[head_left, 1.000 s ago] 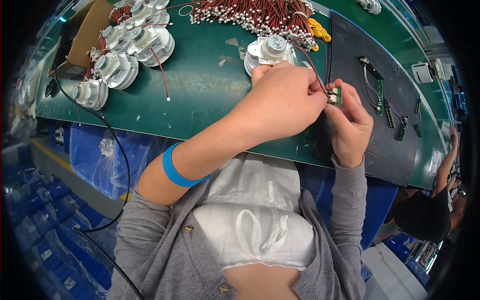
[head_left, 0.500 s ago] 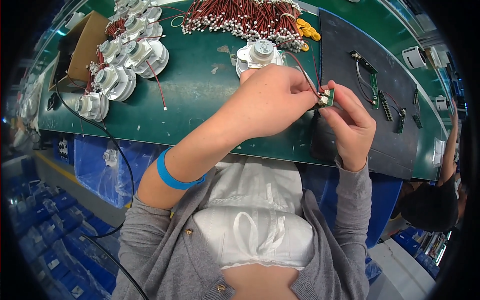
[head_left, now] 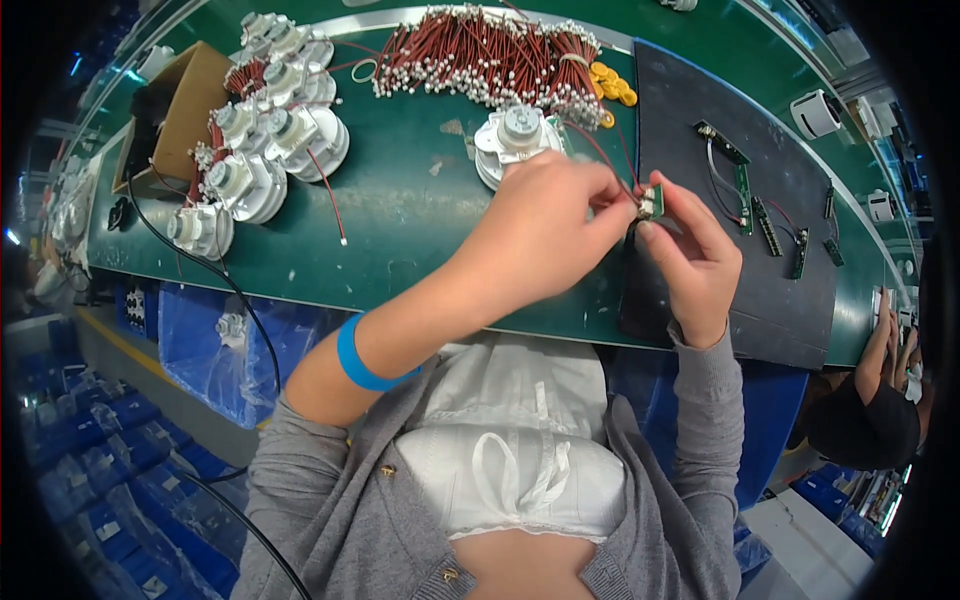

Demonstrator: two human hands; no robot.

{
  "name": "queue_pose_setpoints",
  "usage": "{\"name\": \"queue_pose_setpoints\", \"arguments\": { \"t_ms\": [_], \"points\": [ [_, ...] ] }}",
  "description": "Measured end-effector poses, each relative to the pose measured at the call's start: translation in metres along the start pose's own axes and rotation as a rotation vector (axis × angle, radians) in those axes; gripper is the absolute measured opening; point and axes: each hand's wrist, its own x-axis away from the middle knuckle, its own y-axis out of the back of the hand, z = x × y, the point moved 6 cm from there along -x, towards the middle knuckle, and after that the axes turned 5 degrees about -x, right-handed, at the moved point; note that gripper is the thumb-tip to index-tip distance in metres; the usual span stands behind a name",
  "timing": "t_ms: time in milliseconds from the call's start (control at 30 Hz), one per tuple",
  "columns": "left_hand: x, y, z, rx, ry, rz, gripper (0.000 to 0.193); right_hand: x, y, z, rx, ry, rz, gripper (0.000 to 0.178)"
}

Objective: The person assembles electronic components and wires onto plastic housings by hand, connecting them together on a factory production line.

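Observation:
My right hand point(head_left: 700, 255) pinches a small green circuit board point(head_left: 652, 201) with white connectors between thumb and fingertips. My left hand point(head_left: 550, 225), below a blue wristband point(head_left: 362, 355), has its thumb and finger closed at the board's left edge, by the connectors. What exactly they grip is hidden; a thin red-and-dark wire point(head_left: 603, 152) passes there. That wire runs back toward a white round motor unit point(head_left: 519, 128) with a silver motor on top. The unit sits on the green table just beyond my left hand, which covers part of it.
More white motor units point(head_left: 300, 140) stand in rows at left, near a cardboard box point(head_left: 190, 115). Bundled red wires point(head_left: 470, 55) lie at the back beside yellow discs point(head_left: 612, 82). Several circuit boards point(head_left: 768, 228) rest on the black mat point(head_left: 700, 310). A black cable point(head_left: 235, 290) hangs at left.
The view has shifted slightly, so the table sits lower in the picture. My left fingers have moved a little at the board's connectors; my right hand still holds the board.

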Motion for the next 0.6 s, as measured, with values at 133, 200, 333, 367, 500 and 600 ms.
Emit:
{"name": "queue_pose_setpoints", "arguments": {
  "t_ms": [133, 200, 333, 367, 500, 600],
  "points": [
    [0.003, 0.039, -0.035, -0.401, -0.377, -0.278, 0.025, -0.018, 0.018, 0.009, 0.080, -0.023, -0.052, 0.040],
    [0.001, 0.073, -0.038, -0.573, -0.411, -0.633, 0.037, -0.027, 0.020, 0.017, 0.099, -0.022, -0.064, 0.039],
    [-0.023, 0.065, -0.001, -0.232, -0.013, -0.085, 0.042, -0.042, 0.014, 0.045, -0.021, -0.038, -0.031, 0.038],
    [-0.023, 0.067, -0.011, -0.224, -0.063, -0.122, 0.039, -0.047, 0.013, 0.059, 0.011, -0.068, -0.005, 0.038],
    [-0.028, 0.100, -0.054, -0.070, 0.010, -0.088, 0.032, -0.095, 0.017, 0.113, 0.089, -0.018, 0.080, 0.037],
    [-0.074, 0.152, -0.108, -0.280, -0.031, -0.178, 0.033, -0.163, 0.029, 0.156, 0.158, 0.171, 0.119, 0.035]
  ]
}}
